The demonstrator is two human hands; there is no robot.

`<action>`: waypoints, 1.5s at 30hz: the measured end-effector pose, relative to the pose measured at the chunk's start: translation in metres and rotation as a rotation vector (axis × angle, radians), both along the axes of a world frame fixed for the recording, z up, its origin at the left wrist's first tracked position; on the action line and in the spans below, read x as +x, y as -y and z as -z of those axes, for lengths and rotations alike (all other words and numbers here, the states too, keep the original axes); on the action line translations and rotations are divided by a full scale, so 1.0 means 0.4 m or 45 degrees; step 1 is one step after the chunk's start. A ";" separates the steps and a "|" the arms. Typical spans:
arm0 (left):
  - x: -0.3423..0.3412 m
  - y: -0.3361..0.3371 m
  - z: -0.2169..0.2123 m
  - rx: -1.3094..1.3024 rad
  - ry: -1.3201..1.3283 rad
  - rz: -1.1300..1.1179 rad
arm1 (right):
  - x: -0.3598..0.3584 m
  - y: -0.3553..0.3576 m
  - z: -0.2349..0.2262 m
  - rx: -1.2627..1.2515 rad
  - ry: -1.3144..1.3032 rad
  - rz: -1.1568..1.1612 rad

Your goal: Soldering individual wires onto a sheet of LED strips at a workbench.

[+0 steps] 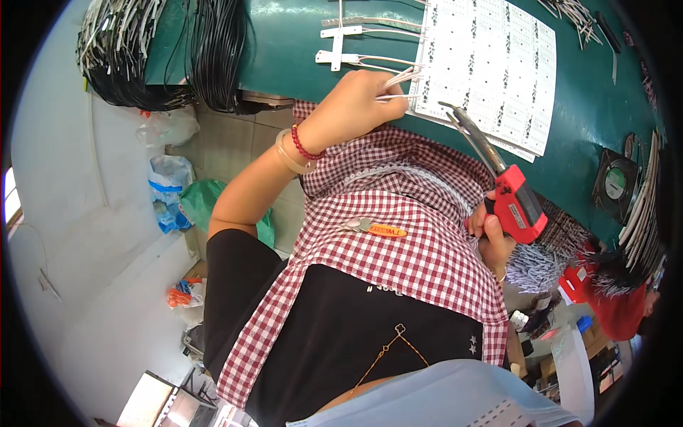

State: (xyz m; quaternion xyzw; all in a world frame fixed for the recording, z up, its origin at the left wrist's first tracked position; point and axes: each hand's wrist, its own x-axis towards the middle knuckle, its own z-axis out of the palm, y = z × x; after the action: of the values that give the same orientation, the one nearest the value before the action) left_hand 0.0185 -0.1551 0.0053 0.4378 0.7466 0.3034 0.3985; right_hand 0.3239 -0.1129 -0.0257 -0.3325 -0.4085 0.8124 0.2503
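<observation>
My left hand [353, 105] is closed on a small bunch of thin white wires [400, 80], held at the edge of a large white panel of circuit boards [491, 67] on the green table [299, 43]. My right hand [491, 231] grips the red handle of a soldering gun [518, 203]. Its long metal tip [466, 124] points up toward the panel's lower edge, close to the wire ends. A red-and-white checked apron [398, 242] covers my lap below both hands.
Bundles of black and white cables [153, 53] hang over the table's left end. White strips with wires [341, 53] lie near the panel. A small fan [615, 181] and stacked parts sit at the right. Plastic bags [167, 188] lie on the floor.
</observation>
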 end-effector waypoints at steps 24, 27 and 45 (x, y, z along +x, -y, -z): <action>0.005 -0.042 0.028 0.000 -0.280 0.073 | 0.004 0.038 0.035 0.068 0.254 -0.256; 0.006 -0.046 0.034 0.030 -0.331 0.101 | -0.024 0.062 0.010 -0.083 0.177 0.000; -0.001 -0.050 0.017 -0.017 -0.292 0.151 | -0.020 0.043 -0.003 0.158 0.287 -0.192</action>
State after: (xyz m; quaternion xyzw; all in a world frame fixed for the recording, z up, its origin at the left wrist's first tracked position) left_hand 0.0181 -0.1352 -0.0015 0.5102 0.7622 0.2223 0.3307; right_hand 0.3160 -0.1302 -0.0244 -0.3737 -0.5073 0.7596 0.1612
